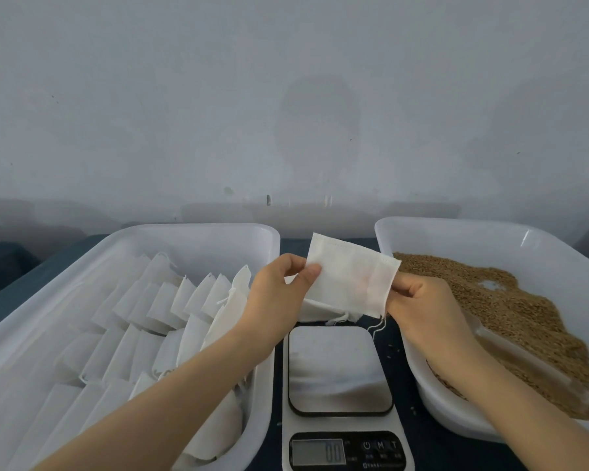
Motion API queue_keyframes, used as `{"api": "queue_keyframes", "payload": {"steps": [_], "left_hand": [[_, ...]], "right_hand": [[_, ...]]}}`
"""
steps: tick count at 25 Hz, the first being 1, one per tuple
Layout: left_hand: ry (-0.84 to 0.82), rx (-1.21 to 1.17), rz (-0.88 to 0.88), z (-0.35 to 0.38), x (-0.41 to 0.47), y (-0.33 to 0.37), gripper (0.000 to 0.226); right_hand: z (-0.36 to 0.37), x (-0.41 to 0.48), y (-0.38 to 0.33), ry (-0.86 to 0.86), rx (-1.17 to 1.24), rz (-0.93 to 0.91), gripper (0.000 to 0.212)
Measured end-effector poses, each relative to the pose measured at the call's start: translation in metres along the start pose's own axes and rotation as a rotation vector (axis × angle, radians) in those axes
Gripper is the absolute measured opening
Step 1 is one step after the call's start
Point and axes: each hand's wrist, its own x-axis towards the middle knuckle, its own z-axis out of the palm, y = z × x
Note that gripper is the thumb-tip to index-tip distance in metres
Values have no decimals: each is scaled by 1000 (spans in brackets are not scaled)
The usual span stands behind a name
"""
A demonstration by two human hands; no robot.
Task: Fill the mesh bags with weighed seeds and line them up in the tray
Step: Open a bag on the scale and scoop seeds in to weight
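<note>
Fingers (312, 270) of both hands pinch one empty mesh bag (351, 275) above the scale (340, 368), between both trays.

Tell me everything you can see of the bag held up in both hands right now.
The bag is a small white rectangle of thin, slightly see-through cloth, flat and seemingly empty. A stitched seam runs along its far edge, and loose strings hang from its lower right corner. It is held in the air, tilted, above the far end of the scale. The left hand pinches its left edge, the right hand its right edge.
</note>
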Motion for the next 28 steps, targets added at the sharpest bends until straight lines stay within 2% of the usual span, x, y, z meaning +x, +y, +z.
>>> {"api": "queue_keyframes", "payload": {"steps": [3, 5, 7, 8, 10, 11, 12, 14, 16, 18, 21, 25, 28], "left_hand": [[40, 43, -4, 0, 0, 1, 24], [61, 95, 1, 2, 1, 1, 23], [115, 297, 154, 0, 0, 1, 17], [107, 425, 281, 0, -3, 1, 39], [-15, 564, 526, 1, -7, 0, 90], [-87, 642, 608, 4, -9, 0, 101], [-151, 708, 663, 8, -11, -1, 102], [-235, 784, 708, 15, -13, -6, 84], [-189, 771, 736, 16, -11, -12, 60], [-96, 743, 745, 16, -9, -18, 48], [-28, 717, 637, 19, -5, -19, 41], [-195, 649, 412, 16, 0, -17, 42], [-256, 619, 367, 13, -2, -12, 40]], "right_hand": [[-3, 4, 5, 40, -41, 48, 40], [-3, 6, 6, 50, -64, 53, 41], [-2, 5, 4, 9, -101, 41, 37], [-1, 4, 2, -19, -126, 25, 38], [2, 1, -2, -100, -187, -29, 43], [4, 1, -3, -141, -230, -58, 45], [5, 1, -3, -172, -277, -80, 44], [6, 2, 1, -212, -339, -102, 35], [6, 2, 4, -224, -335, -103, 24], [5, 1, 5, -232, -305, -131, 31], [5, 1, 3, -163, -210, -170, 32], [-8, 9, 3, 113, -135, -179, 20], [-49, 23, 13, 76, -413, -70, 19]]}}
